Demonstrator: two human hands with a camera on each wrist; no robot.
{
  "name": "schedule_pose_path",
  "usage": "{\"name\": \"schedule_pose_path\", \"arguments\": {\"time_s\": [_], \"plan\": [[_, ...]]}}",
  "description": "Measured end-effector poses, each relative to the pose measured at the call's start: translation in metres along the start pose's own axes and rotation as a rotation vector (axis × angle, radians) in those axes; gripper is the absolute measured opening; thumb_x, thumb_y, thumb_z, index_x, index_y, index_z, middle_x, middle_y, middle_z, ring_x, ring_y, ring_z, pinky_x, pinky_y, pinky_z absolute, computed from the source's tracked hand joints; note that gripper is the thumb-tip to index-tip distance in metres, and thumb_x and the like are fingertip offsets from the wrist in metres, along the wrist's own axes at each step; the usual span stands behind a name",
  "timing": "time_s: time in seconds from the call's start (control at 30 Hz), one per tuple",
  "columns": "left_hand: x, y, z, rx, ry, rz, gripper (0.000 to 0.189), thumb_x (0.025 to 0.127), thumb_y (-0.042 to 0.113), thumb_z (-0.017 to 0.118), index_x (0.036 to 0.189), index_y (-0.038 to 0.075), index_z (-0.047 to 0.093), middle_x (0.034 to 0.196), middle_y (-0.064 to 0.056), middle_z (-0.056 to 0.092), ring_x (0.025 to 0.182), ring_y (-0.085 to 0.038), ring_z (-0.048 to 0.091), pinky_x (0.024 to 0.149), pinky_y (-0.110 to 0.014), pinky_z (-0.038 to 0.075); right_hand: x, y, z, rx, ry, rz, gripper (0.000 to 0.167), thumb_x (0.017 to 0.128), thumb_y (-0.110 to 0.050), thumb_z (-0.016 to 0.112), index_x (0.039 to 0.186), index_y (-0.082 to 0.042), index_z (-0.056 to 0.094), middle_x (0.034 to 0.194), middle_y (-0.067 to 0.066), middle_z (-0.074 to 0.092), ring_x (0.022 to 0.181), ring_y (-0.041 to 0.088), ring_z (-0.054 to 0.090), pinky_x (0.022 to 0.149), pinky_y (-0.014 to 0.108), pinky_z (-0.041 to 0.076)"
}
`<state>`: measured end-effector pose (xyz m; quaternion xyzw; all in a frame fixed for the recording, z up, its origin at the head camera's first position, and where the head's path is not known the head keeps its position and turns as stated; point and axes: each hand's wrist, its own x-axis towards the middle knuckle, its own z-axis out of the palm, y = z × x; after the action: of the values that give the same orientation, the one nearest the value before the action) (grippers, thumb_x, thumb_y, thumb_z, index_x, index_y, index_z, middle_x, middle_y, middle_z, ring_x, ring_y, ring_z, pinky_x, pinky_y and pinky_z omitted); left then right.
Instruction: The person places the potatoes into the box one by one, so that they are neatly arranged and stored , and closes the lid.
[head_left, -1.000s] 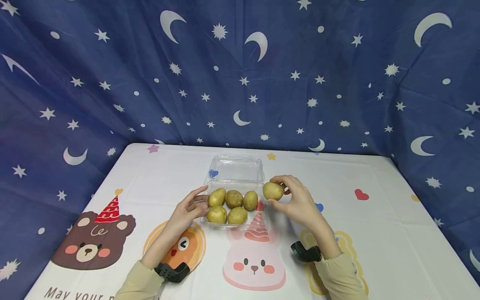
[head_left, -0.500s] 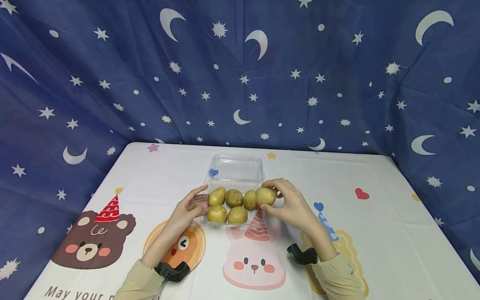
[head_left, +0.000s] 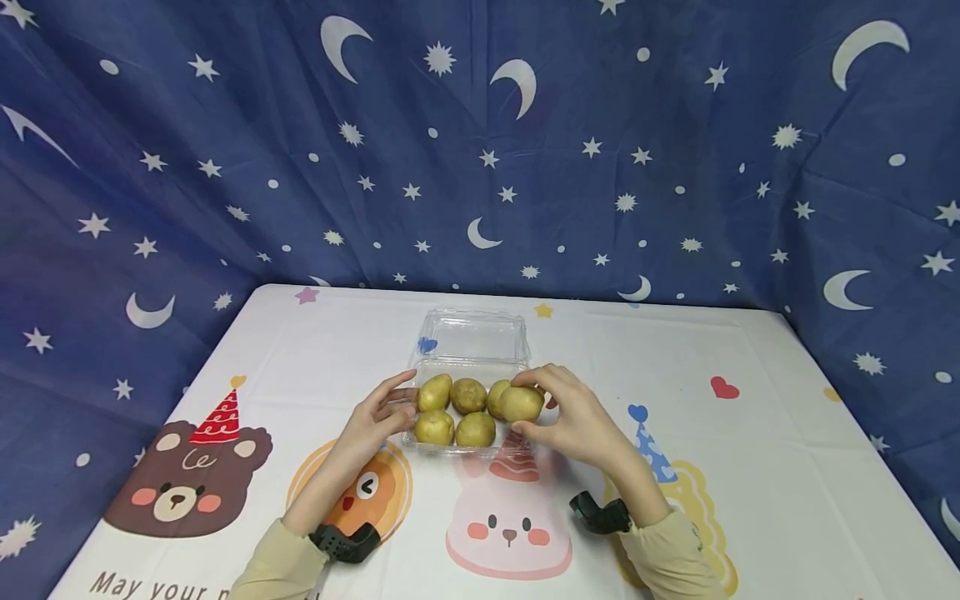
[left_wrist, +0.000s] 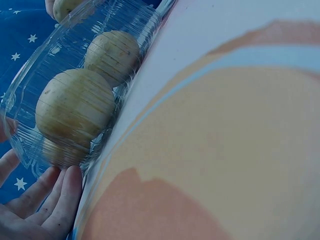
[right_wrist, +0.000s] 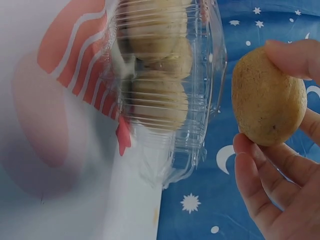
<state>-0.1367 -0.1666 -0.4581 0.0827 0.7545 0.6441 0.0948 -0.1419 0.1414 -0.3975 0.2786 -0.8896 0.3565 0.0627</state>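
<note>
A clear plastic clamshell container (head_left: 517,450) lies on the table with its lid tipped back, and several potatoes (head_left: 476,430) sit in its base. My left hand (head_left: 377,418) rests its fingertips against the container's left end, its fingers fairly straight in the left wrist view. Over the container's right side, my right hand (head_left: 581,417) pinches another potato (right_wrist: 270,97) between thumb and fingers. That potato is above the rim in the right wrist view and partly covers one potato in the base in the head view.
The white tablecloth (head_left: 787,467) carries printed cartoon animals, hearts and stars. A dark blue curtain (head_left: 675,108) with moons and stars hangs behind the table. Each wrist wears a black band (head_left: 347,543).
My right hand has brought its potato leftward from beside the container to over its right side, and slightly lower. My left hand has stayed at the container's left end.
</note>
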Motion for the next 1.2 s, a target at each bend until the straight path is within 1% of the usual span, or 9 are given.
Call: {"name": "schedule_pose_path", "arguments": {"time_s": [0.13,0.3,0.5,0.7,1.0,1.2], "plan": [[0.000,0.001,0.000,0.007,-0.005,0.012,0.056,0.097,0.018,0.056,0.149,0.016,0.035,0.140,-0.023,0.047,0.126,-0.041,0.050,0.089,-0.026,0.053,0.000,-0.001,0.001,-0.004,-0.022,0.003,0.049,0.073,-0.022,0.083,0.116,-0.022,0.062,0.112,-0.007,0.063,0.096,0.008,0.054,0.075,0.034,0.052],[0.000,0.002,0.000,0.003,0.001,0.008,0.055,0.097,0.019,0.057,0.149,0.018,0.036,0.140,-0.023,0.047,0.126,-0.041,0.050,0.089,-0.027,0.053,0.000,-0.002,0.003,-0.007,-0.056,0.015,0.048,0.072,-0.025,0.083,0.115,-0.023,0.062,0.112,-0.007,0.062,0.097,0.009,0.054,0.077,0.036,0.053],[0.000,0.002,-0.001,0.000,0.006,-0.005,0.056,0.097,0.021,0.057,0.149,0.018,0.035,0.140,-0.022,0.047,0.125,-0.039,0.052,0.089,-0.027,0.053,0.000,-0.003,0.007,-0.011,-0.077,0.028,0.047,0.072,-0.027,0.083,0.115,-0.024,0.062,0.113,-0.006,0.062,0.099,0.010,0.054,0.079,0.038,0.053],[0.001,0.003,-0.001,-0.005,0.006,-0.010,0.055,0.097,0.021,0.057,0.149,0.019,0.036,0.140,-0.021,0.048,0.124,-0.038,0.052,0.088,-0.025,0.052,-0.001,-0.002,0.010,-0.053,-0.098,0.033,0.047,0.072,-0.029,0.083,0.114,-0.023,0.063,0.114,-0.006,0.062,0.105,0.011,0.054,0.085,0.035,0.051],[0.001,0.001,0.000,0.014,0.006,-0.009,0.055,0.098,0.019,0.056,0.148,0.019,0.036,0.140,-0.021,0.048,0.125,-0.038,0.052,0.088,-0.025,0.052,-0.003,0.000,0.015,-0.070,-0.132,0.057,0.046,0.072,-0.030,0.082,0.114,-0.023,0.064,0.108,-0.007,0.062,0.098,0.009,0.049,0.081,0.031,0.048],[0.000,0.002,0.000,0.014,0.004,-0.008,0.055,0.097,0.020,0.057,0.149,0.019,0.035,0.140,-0.021,0.047,0.125,-0.038,0.051,0.089,-0.025,0.052,-0.002,0.001,0.017,-0.087,-0.144,0.046,0.044,0.073,-0.033,0.080,0.113,-0.023,0.065,0.103,-0.007,0.062,0.095,0.010,0.048,0.079,0.030,0.047]]}}
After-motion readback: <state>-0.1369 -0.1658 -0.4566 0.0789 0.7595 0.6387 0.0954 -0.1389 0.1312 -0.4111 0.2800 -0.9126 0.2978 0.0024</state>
